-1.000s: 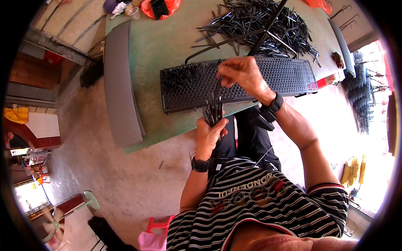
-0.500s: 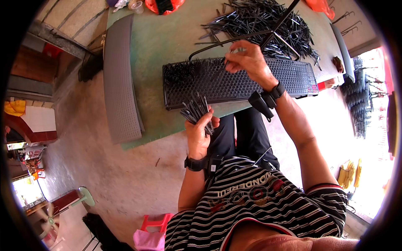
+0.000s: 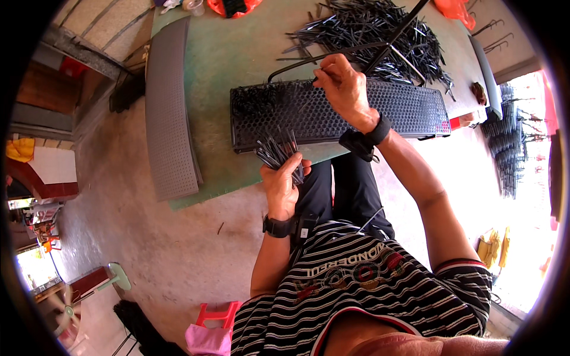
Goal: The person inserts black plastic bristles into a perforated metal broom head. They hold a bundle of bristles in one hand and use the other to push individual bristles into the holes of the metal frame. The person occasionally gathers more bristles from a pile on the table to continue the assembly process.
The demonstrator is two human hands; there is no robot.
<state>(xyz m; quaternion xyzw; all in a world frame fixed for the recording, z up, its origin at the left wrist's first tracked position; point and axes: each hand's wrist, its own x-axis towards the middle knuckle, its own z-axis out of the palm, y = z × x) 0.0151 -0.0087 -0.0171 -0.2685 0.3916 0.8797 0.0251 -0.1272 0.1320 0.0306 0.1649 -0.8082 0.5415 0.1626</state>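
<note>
In front of me, the green surface [image 3: 219, 71] carries a black perforated panel [image 3: 398, 110] along its near edge. Beyond the panel lies a heap of black strips [image 3: 350, 29]. The right hand [image 3: 344, 89] is positioned over the panel, fingertips pinched together; from here I cannot tell whether they grip anything. The left hand [image 3: 280, 185], at the panel's near side, is closed around a bundle of thin dark strips [image 3: 273, 151].

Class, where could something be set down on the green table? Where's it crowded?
Bare green tabletop lies between the long grey perforated sheets and the black honeycomb mesh panel, back to the orange-red plastic bag. Crowded: beyond the panel, where thin black strips are heaped, and over its middle, where the right hand is.
</note>
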